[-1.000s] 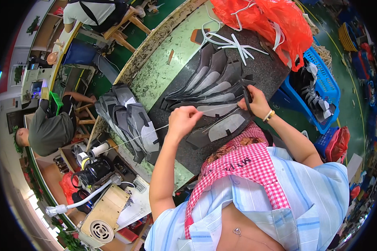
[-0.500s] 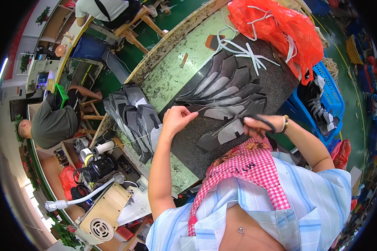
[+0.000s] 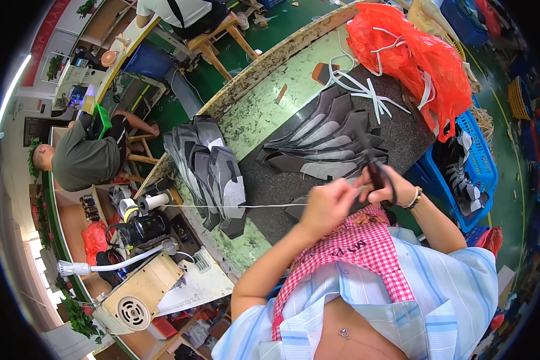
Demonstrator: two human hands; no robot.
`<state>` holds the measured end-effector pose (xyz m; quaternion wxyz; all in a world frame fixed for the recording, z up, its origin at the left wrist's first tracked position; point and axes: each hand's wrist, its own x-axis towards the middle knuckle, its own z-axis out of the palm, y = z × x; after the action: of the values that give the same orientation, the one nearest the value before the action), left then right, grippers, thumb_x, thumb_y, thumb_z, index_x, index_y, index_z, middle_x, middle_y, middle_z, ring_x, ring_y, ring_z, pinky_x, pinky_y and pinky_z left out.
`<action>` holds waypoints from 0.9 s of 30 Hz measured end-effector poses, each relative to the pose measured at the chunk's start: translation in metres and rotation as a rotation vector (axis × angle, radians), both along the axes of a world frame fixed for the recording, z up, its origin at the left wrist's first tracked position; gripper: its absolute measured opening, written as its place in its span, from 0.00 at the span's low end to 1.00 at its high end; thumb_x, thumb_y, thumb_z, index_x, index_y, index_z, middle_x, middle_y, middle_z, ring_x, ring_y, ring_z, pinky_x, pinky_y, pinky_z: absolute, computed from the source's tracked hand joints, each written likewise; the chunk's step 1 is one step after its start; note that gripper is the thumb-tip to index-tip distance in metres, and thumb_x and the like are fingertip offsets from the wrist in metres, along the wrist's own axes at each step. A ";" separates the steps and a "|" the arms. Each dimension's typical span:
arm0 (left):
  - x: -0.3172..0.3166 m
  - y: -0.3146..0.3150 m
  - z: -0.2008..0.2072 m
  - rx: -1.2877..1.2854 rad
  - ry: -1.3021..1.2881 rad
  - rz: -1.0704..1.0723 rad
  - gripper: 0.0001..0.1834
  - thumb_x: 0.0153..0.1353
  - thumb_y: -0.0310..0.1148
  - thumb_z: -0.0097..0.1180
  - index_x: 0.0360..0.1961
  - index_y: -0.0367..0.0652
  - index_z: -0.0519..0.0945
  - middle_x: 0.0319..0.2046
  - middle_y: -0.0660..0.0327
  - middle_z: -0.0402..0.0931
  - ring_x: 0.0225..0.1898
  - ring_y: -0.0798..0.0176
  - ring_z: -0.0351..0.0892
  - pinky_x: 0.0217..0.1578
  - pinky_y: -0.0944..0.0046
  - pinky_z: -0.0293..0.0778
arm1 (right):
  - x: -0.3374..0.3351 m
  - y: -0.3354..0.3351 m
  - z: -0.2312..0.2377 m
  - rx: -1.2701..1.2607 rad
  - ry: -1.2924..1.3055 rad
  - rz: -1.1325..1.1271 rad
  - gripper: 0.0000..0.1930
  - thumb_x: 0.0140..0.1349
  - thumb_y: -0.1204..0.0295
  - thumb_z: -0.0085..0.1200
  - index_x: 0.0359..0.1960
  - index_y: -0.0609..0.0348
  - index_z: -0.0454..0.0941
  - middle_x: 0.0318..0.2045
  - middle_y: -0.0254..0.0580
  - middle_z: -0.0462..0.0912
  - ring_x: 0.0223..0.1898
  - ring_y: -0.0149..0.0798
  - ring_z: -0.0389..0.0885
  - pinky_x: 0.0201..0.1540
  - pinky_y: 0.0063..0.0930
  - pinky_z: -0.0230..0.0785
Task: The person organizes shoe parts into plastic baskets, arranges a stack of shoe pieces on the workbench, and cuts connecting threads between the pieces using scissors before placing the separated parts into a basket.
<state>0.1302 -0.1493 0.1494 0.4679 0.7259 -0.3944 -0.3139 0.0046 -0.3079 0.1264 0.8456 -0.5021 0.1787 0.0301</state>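
— Biggest first? Started with the green worktable (image 3: 264, 114), chipped along its far edge, with a dark mat (image 3: 402, 141) laid over its right part.

— Then the red plastic bag (image 3: 414, 54), slumped at the mat's far right corner, white strips spilling from its mouth. Beside it, below the table's right edge, stood a blue basket (image 3: 480, 162) holding grey pieces.

— And on the table itself?

— Lay fanned across the mat: grey shoe-upper pieces (image 3: 327, 135), overlapping. Leaned at the mat's left edge: a second stack of grey pieces (image 3: 213, 171). Loose white strips (image 3: 366, 90) lay just beyond the fan, touching a small brown block (image 3: 323, 72).

— Hands?

— Met over the near edge of the mat, above a red checked cloth (image 3: 354, 246). Left hand (image 3: 325, 204): closed, pinching a white thread (image 3: 234, 206) stretched taut leftward to a white spool (image 3: 139, 204) near the sewing machine (image 3: 144, 294). Right hand (image 3: 383, 189): curled shut around black scissors (image 3: 375, 171), blades pointing away, just beside the left fingers.

— Labels or signs?

— Only a red banner (image 3: 51, 30) along the far upper left wall, too blurred to make out further.
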 end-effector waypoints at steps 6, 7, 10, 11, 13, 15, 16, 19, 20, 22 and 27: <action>0.016 -0.045 -0.007 0.048 0.086 -0.116 0.07 0.56 0.31 0.57 0.28 0.37 0.79 0.17 0.61 0.76 0.17 0.74 0.71 0.20 0.71 0.66 | 0.010 -0.022 -0.004 -0.129 0.084 -0.340 0.16 0.47 0.80 0.63 0.28 0.55 0.65 0.25 0.43 0.80 0.24 0.28 0.78 0.24 0.19 0.69; 0.027 -0.047 -0.009 0.146 0.067 -0.169 0.07 0.56 0.31 0.58 0.29 0.37 0.80 0.17 0.64 0.77 0.18 0.75 0.72 0.21 0.71 0.67 | 0.017 -0.023 -0.005 -0.141 0.058 -0.353 0.15 0.48 0.78 0.63 0.28 0.56 0.65 0.24 0.41 0.80 0.24 0.28 0.78 0.24 0.18 0.70; 0.064 -0.039 -0.022 0.158 -0.261 -0.166 0.07 0.54 0.33 0.57 0.27 0.41 0.81 0.22 0.58 0.79 0.23 0.63 0.78 0.26 0.64 0.71 | 0.032 -0.028 -0.023 -0.318 0.024 -0.334 0.15 0.49 0.77 0.64 0.28 0.57 0.65 0.23 0.37 0.78 0.24 0.26 0.77 0.25 0.17 0.69; 0.083 -0.032 -0.029 0.213 -0.552 -0.141 0.07 0.53 0.35 0.57 0.27 0.43 0.82 0.27 0.56 0.79 0.29 0.54 0.79 0.29 0.59 0.72 | 0.036 -0.032 -0.035 -0.472 0.083 -0.385 0.16 0.48 0.74 0.65 0.30 0.59 0.66 0.21 0.37 0.77 0.23 0.28 0.77 0.26 0.21 0.68; 0.114 -0.020 -0.033 0.438 -0.622 -0.168 0.11 0.54 0.39 0.56 0.26 0.43 0.82 0.27 0.56 0.77 0.31 0.51 0.77 0.31 0.55 0.72 | 0.043 -0.043 -0.053 -0.709 0.161 -0.343 0.18 0.46 0.73 0.66 0.31 0.60 0.66 0.21 0.39 0.76 0.23 0.32 0.77 0.27 0.24 0.67; 0.119 -0.012 -0.037 0.450 -0.574 -0.209 0.11 0.56 0.41 0.56 0.29 0.44 0.81 0.28 0.56 0.77 0.31 0.50 0.77 0.32 0.54 0.72 | 0.047 -0.047 -0.061 -0.955 0.269 -0.264 0.21 0.43 0.71 0.66 0.35 0.61 0.67 0.22 0.45 0.73 0.25 0.45 0.75 0.30 0.33 0.65; 0.116 -0.010 -0.033 0.500 -0.569 -0.221 0.12 0.56 0.41 0.56 0.30 0.44 0.81 0.28 0.57 0.77 0.32 0.51 0.77 0.32 0.55 0.72 | 0.049 -0.047 -0.064 -0.954 0.274 -0.261 0.21 0.43 0.71 0.66 0.35 0.61 0.67 0.22 0.45 0.73 0.25 0.45 0.75 0.30 0.33 0.65; 0.100 0.004 -0.036 0.305 -0.556 -0.150 0.10 0.55 0.40 0.57 0.30 0.45 0.81 0.27 0.57 0.76 0.31 0.53 0.78 0.31 0.57 0.72 | 0.060 -0.049 -0.064 -0.988 0.289 -0.227 0.20 0.45 0.71 0.65 0.34 0.60 0.66 0.23 0.48 0.75 0.28 0.53 0.75 0.31 0.35 0.66; 0.095 0.006 -0.037 0.309 -0.551 -0.147 0.10 0.55 0.40 0.57 0.30 0.45 0.81 0.27 0.57 0.76 0.31 0.53 0.78 0.31 0.57 0.72 | 0.063 -0.049 -0.065 -0.986 0.291 -0.221 0.20 0.45 0.71 0.65 0.34 0.60 0.66 0.23 0.48 0.75 0.28 0.53 0.75 0.31 0.35 0.66; 0.084 0.008 -0.040 0.236 -0.700 -0.058 0.08 0.54 0.37 0.58 0.28 0.45 0.81 0.27 0.59 0.76 0.30 0.56 0.78 0.30 0.60 0.73 | 0.066 -0.049 -0.067 -1.044 0.259 -0.192 0.19 0.45 0.70 0.64 0.34 0.60 0.66 0.24 0.48 0.75 0.29 0.55 0.75 0.31 0.36 0.66; 0.081 0.025 -0.063 0.261 -0.492 -0.023 0.11 0.54 0.39 0.58 0.23 0.44 0.81 0.21 0.58 0.76 0.27 0.53 0.77 0.26 0.56 0.72 | 0.066 -0.049 -0.068 -1.024 0.239 -0.186 0.19 0.45 0.72 0.65 0.34 0.61 0.66 0.23 0.47 0.73 0.27 0.49 0.71 0.31 0.33 0.65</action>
<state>0.2115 -0.1244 0.0866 0.2569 0.8300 -0.4606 -0.1818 0.0706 -0.3573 0.0579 0.4649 -0.8258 0.3094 -0.0791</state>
